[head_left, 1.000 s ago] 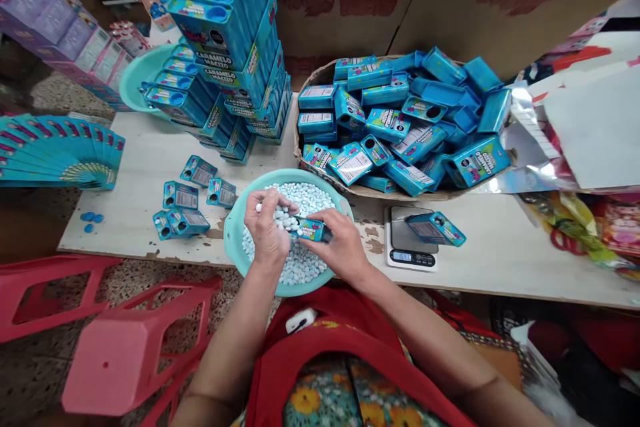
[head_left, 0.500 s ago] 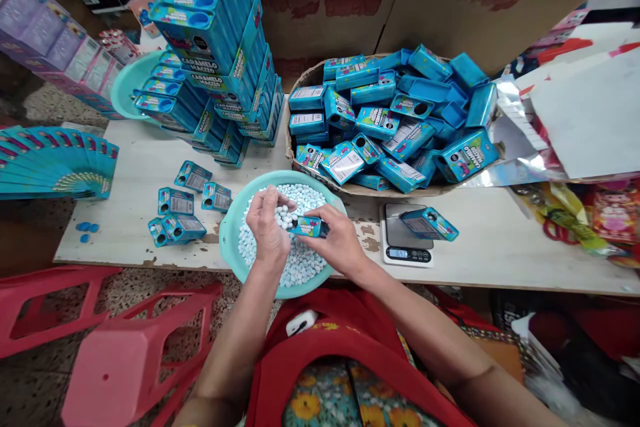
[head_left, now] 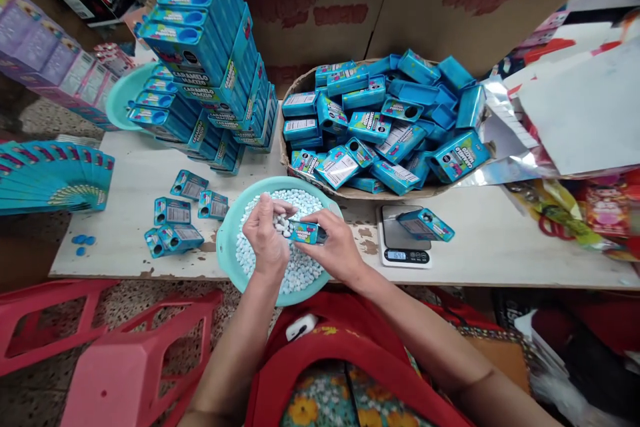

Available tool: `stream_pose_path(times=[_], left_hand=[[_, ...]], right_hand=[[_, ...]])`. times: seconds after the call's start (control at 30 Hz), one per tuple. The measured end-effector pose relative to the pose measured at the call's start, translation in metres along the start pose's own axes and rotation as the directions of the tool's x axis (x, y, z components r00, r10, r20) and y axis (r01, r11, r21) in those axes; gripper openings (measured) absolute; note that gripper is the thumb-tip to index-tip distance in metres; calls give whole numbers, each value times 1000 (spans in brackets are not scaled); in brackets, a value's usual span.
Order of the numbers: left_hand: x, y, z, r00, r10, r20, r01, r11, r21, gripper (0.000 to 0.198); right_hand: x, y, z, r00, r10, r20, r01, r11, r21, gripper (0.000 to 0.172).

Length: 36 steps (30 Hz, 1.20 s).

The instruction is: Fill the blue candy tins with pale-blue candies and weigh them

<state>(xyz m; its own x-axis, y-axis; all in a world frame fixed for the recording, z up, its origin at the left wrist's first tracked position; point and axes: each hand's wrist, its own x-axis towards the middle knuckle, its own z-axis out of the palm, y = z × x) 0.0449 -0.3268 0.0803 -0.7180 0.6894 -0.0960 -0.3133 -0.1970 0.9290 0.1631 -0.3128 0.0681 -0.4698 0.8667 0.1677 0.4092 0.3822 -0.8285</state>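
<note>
Over a turquoise basin (head_left: pixel 229 250) of small white candies (head_left: pixel 306 275), my left hand (head_left: pixel 266 235) is cupped around several of the candies. My right hand (head_left: pixel 336 243) grips a small blue candy box (head_left: pixel 304 232), lying sideways with its end against the candies in my left palm. Its opening is hidden by the candies and fingers. Right of the basin, another blue box (head_left: pixel 425 223) lies tilted on a small digital scale (head_left: pixel 406 257). Several more small boxes (head_left: pixel 173 211) with dark round holes lie left of the basin.
A tall stack of blue display boxes (head_left: pixel 220 80) stands at the back left. Behind the basin, a cardboard carton (head_left: pixel 287 163) holds a heap of blue boxes. Small blue discs (head_left: pixel 81 251) and fanned blue cards (head_left: pixel 55 177) are at left. Pink stools (head_left: pixel 117 373) stand below the table edge.
My view has shifted slightly. My left hand stays cupped with candies, and my right hand keeps the blue box against them. The other boxes and the scale stay put.
</note>
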Motion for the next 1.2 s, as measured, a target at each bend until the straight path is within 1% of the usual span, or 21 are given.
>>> stream_pose_path(times=[0.1, 0.2, 0.33, 0.4, 0.5, 0.57, 0.67, 0.77, 0.87, 0.97, 1.03, 1.1, 1.2], left_hand=[[-3, 7, 1, 999, 25, 23, -25, 999, -23, 39], [-2, 5, 2, 997, 67, 34, -67, 998, -15, 35], [5, -10, 1, 1000, -4, 14, 3, 1000, 20, 38], [6, -11, 0, 1000, -5, 31, 5, 1000, 0, 40], [-1, -4, -1, 998, 31, 53, -31, 999, -14, 40], [-6, 3, -1, 996, 63, 65, -63, 998, -10, 38], [-11, 6, -1, 980, 177, 92, -179, 984, 10, 33], [-11, 0, -1, 956, 270, 114, -273, 962, 16, 22], [-10, -8, 1, 955, 285, 82, -286, 958, 5, 12], [-12, -10, 6, 966, 247, 79, -249, 969, 13, 12], [-14, -5, 9, 970, 219, 108, -223, 974, 27, 14], [-14, 3, 12, 966, 227, 121, -232, 972, 30, 16], [-4, 6, 15, 966, 248, 75, -253, 965, 66, 16]], right_hand=[[0, -3, -1, 1000, -15, -23, 16, 999, 36, 29], [0, 0, 4, 999, -19, -49, 21, 999, 49, 29], [1, 14, 14, 999, 29, -37, -27, 997, 70, 29], [0, 20, 16, 999, 29, -31, -26, 993, 115, 30], [-1, 21, 14, 999, 21, -41, -12, 976, 218, 32], [-2, 20, 12, 998, 43, -53, -26, 960, 279, 33], [-2, 20, 10, 994, 89, -67, -61, 939, 337, 35], [-1, 20, 10, 993, 98, -69, -67, 931, 360, 35], [0, 21, 10, 993, 97, -71, -66, 933, 354, 34], [1, 21, 8, 989, 120, -81, -87, 940, 329, 33], [1, 21, 6, 989, 122, -84, -89, 944, 317, 35], [-3, 21, 0, 994, 101, -50, -80, 945, 318, 37], [-20, 24, -23, 996, 84, 17, -84, 933, 349, 38]])
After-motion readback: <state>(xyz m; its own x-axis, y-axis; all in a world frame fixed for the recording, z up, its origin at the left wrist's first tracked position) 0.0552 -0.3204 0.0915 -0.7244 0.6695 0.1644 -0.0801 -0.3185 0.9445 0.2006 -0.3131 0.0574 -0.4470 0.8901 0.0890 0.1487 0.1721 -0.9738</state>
